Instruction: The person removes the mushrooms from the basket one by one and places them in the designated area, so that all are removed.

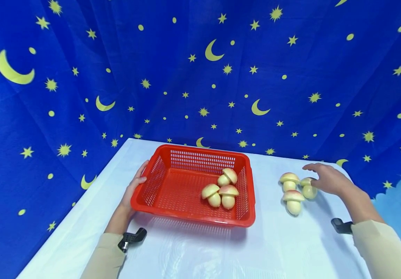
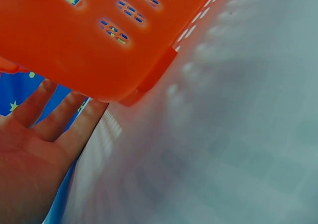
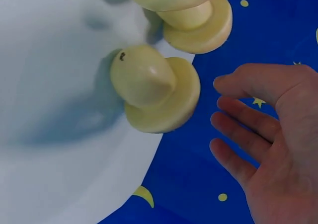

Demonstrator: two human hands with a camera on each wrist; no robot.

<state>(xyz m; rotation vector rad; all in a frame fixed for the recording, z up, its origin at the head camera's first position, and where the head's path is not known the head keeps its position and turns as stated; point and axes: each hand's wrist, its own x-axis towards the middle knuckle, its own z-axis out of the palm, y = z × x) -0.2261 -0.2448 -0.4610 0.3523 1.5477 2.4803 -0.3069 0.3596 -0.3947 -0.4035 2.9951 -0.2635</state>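
Note:
My left hand (image 1: 134, 188) rests against the left side of a red plastic basket (image 1: 190, 217), thumb at the rim. In the left wrist view its straight fingers (image 2: 74, 129) reach up to the basket wall (image 2: 99, 60). My right hand (image 1: 329, 179), fingers loosely bent and apart, hovers beside a cream toy mushroom (image 1: 309, 191), partly covering its cap in the head view. The right wrist view shows a gap between the fingertips and that mushroom (image 3: 144, 80). Next to it lie two more mushrooms, one behind (image 1: 289, 181) and one in front (image 1: 293, 203).
Three similar mushrooms (image 1: 228, 196) lie in the right part of the basket. A white cloth (image 1: 200, 255) covers the table. Behind hangs a blue curtain (image 1: 172, 69) with yellow moons and stars. A black wrist mount (image 1: 341, 226) sticks out beside the right sleeve.

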